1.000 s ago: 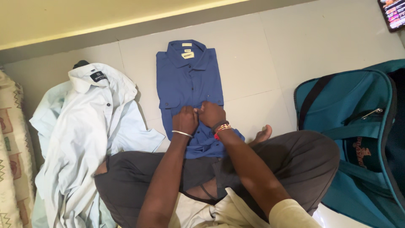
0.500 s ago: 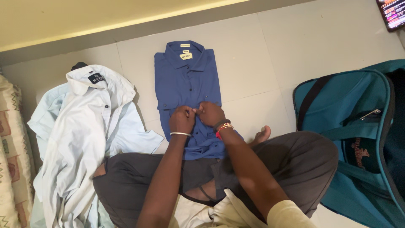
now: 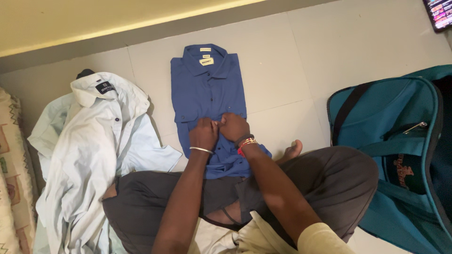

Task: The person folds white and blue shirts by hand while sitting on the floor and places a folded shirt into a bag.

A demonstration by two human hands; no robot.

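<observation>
Both hands have closed together on the blue shirt.

Both hands, left hand and right hand, touching side by side on a folded shirt stretching ahead. Left of them, a crumpled shirt pile. Well to the right, a duffel bag; farther ahead on that side, a screen.
</observation>
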